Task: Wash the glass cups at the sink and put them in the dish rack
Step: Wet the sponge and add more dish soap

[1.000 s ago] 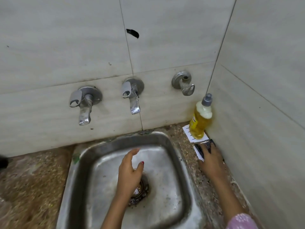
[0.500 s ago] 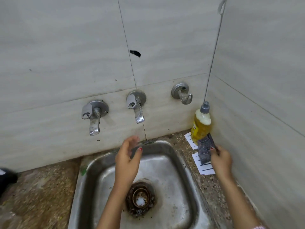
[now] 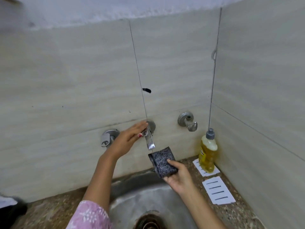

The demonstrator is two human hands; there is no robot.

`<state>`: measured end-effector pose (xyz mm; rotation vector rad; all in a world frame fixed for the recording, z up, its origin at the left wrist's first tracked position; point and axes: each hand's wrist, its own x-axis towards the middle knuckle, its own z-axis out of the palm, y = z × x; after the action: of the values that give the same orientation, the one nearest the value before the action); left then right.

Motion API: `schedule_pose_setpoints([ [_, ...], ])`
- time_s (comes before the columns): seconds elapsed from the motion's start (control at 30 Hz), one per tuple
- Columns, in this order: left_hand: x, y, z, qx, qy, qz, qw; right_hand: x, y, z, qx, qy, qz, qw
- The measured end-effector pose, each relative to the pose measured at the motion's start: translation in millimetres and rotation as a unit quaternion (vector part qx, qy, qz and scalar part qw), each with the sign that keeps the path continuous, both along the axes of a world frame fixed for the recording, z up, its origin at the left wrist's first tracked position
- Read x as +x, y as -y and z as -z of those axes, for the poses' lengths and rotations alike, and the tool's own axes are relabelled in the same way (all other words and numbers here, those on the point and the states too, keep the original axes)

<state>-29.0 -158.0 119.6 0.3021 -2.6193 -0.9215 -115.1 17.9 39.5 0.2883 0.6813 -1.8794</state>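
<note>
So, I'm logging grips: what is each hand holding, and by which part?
The right hand holds the dark scrub pad by its lower end. The left hand only touches the middle tap with straight fingers.

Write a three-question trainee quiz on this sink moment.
1. True or false: the right hand holds the scrub pad just below the middle tap's spout.
2. The left hand touches: A) the drain, B) the middle tap's handle, C) the leftmost tap.
3. Fill in: the soap bottle stands on the counter to the sink's ____.
Key: 1 true; 2 B; 3 right.
</note>
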Motion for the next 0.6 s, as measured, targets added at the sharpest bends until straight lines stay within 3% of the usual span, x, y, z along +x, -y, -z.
schedule_pose_setpoints([
  [0.1, 0.4, 3.4, -5.3, 0.027, 0.019, 0.020, 0.999, -0.1, 10.8, -1.2, -0.002, -0.002, -0.006, 1.000],
  [0.3, -7.3, -4.9, -2.3, -0.007, -0.039, -0.033, 0.999, 2.6, 20.5, 3.8, -0.020, 0.006, 0.011, 1.000],
  [0.43, -24.5, -25.8, -6.0, -0.100, -0.027, -0.160, 0.982, 5.9, 31.1, 8.0, -0.039, 0.011, 0.011, 0.999],
  [0.6, -49.8, -48.3, -13.4, -0.107, -0.061, -0.340, 0.932, 11.6, 38.0, 8.2, -0.052, 0.003, -0.001, 0.999],
])
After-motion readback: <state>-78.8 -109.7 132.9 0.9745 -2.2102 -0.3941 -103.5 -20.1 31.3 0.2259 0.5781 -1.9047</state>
